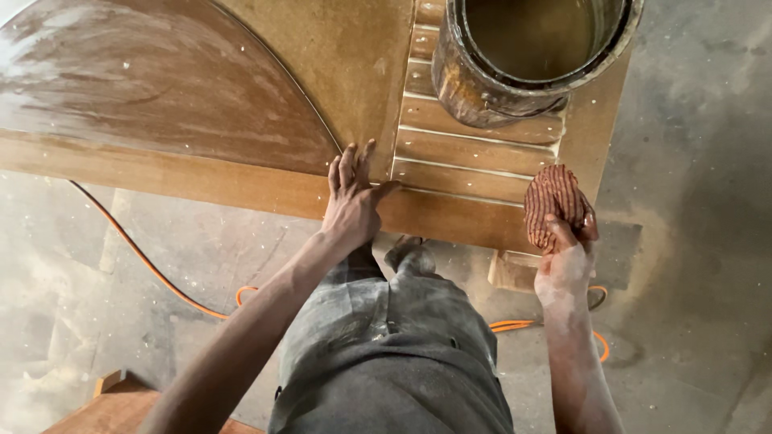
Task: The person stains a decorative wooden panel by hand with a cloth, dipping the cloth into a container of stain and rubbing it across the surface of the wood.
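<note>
The left hand [351,202] is laid flat, fingers spread toward 12 o'clock, pressed on the wooden door panel [241,88]. The right hand [565,259] is raised at the panel's edge, fingers closed around a stain-soaked ribbed cloth [552,201]. A metal can [470,84] is seen at 11 o'clock of it.

free: arched wooden panel [161,88] wide and bare, left of left hand [351,201] | free: slatted strip [470,165] between both hands | blocked: tin bucket [523,56] stands on upper slats | right hand [565,257] with ribbed pad [552,201] fills the right edge | floor [700,201]: orange cable [145,257] below
</note>
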